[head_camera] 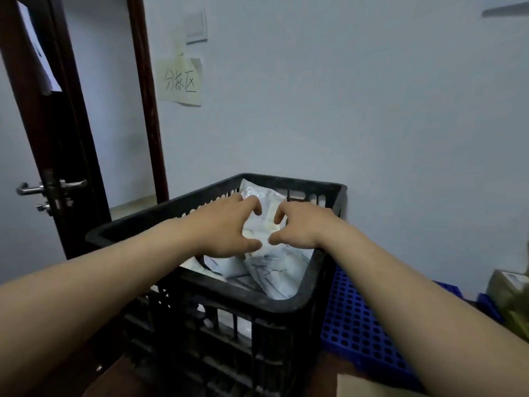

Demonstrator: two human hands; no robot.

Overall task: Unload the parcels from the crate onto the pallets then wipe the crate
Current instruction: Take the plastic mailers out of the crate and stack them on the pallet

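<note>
- Against a pale wall [343, 110] stands a black plastic crate [257, 305] with slotted, lattice-like sides and a thick, dusty rim.
- Inside the crate lie several parcels [272, 270], soft white and pale grey plastic mailer bags, crinkled and glossy, some with dark markings; one parcel leans up against the far wall of the crate.
- Two bare forearms reach in from the near edge and meet over the middle of the crate.
- Left hand [226, 230] is palm down above the parcels, its fingers [252, 203] spread and curled like a claw, thumb pointing toward the other hand; it grips nothing, and whether the fingers touch the plastic cannot be told.
- Right hand [297, 224] mirrors it just beside, fingers [282, 213] bent downward and apart, also gripping nothing.
- Beside the crate on the right lies a blue plastic pallet [357, 325], perforated with rows of round holes.
- At the far right edge sits a blurred greenish packet [512, 299] with a pale label.
- To the left is a dark wooden door [57, 138] with a metal lever handle [37, 189], standing open.
- On the wall a yellowish paper note [181, 81] with handwritten characters hangs below a light switch [197, 25].
</note>
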